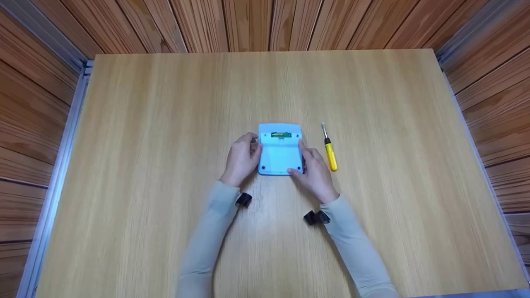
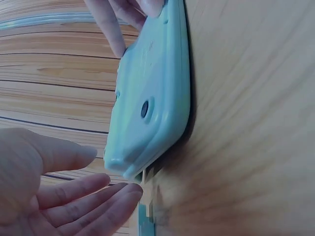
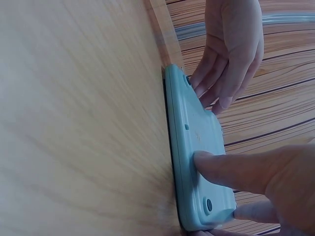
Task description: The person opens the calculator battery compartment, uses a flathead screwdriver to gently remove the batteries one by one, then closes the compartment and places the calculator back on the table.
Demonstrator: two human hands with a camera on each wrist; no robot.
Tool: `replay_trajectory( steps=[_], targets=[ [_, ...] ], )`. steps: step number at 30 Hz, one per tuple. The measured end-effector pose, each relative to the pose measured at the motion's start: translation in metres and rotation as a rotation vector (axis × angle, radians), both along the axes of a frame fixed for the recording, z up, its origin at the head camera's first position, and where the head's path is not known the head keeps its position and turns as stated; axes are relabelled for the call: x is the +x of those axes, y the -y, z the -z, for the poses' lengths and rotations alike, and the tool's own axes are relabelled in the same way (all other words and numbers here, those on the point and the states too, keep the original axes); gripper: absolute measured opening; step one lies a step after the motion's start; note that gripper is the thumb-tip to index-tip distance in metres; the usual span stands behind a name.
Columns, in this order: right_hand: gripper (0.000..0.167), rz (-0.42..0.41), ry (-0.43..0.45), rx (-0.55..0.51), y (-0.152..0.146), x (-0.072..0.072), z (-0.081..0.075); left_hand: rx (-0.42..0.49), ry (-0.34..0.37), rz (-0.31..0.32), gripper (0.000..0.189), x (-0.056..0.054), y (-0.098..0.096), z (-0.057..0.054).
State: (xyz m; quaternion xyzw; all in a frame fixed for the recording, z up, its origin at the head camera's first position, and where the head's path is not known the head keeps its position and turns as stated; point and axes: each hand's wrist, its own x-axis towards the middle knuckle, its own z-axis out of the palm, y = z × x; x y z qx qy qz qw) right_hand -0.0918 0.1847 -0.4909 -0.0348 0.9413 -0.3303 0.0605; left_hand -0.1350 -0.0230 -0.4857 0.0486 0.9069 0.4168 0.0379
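A light-blue calculator (image 1: 280,157) lies back side up on the table. Its battery slot is uncovered, showing a green battery (image 1: 281,135) inside. My right hand (image 1: 315,171) grips its right side near the bottom corner, the thumb on the back, as the right wrist view also shows. Beside the left edge is my left hand (image 1: 242,159), fingers loosely bent and thumb tip right at the edge; in the left wrist view nothing sits between thumb and fingers. A screwdriver (image 1: 330,153) with a yellow handle and black collar lies right of my right hand, its metal tip pointing away.
The wooden table (image 1: 165,103) extends widely around the calculator. Wood-panelled walls (image 1: 248,25) stand behind and on both sides, with metal frame bars (image 1: 62,165) along the table's sides. A small black camera (image 1: 244,200) sits on the left wrist.
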Motion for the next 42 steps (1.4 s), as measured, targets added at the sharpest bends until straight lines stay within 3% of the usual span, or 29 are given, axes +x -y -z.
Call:
replay_trajectory(
  steps=[13,23,30,42],
  targets=[
    [0.086,0.006,0.022,-0.005,0.000,0.000,-0.001,0.021,0.068,-0.010,0.038,0.002,-0.007,0.001],
    [0.085,0.007,0.034,0.001,0.000,0.001,-0.002,-0.060,0.189,0.033,0.087,0.007,-0.014,-0.003],
    [0.084,0.003,0.023,-0.007,0.000,0.000,-0.002,-0.156,0.145,0.058,0.094,0.007,-0.017,-0.003],
    [0.084,-0.001,0.020,0.001,-0.001,-0.001,-0.002,-0.147,0.153,0.046,0.091,0.005,-0.018,-0.004]
  ],
)
